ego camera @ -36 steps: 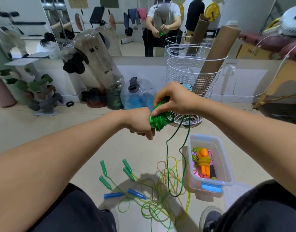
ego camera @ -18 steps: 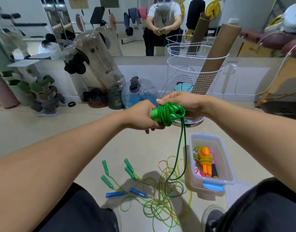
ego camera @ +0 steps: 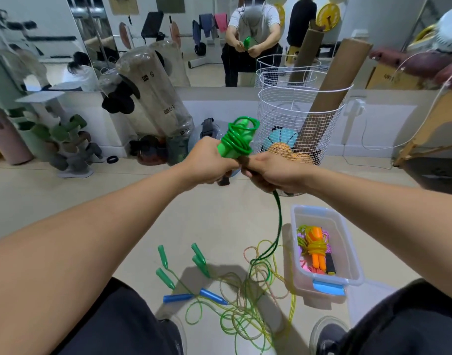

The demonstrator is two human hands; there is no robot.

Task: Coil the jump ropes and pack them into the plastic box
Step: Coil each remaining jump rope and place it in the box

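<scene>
The plastic box [ego camera: 347,254] sits on the floor at 4 o'clock from frame centre, lid off, already holding an orange-handled bundle [ego camera: 315,249]. It looks rigid and light; lift it by its rim. Loose ropes [ego camera: 245,298] lie tangled at 6 o'clock: thin, limp and prone to snagging, so take them by their stiff handles.

The green jump rope [ego camera: 239,139], at centre, is light and springy; its coils may slip off smooth handles. The left hand [ego camera: 212,162] grips the handles. The right hand [ego camera: 273,171] closes around the trailing cord, apparently pulling it taut.

The handle bases and fingertips are hidden. The box's lower contents are indistinct.
</scene>
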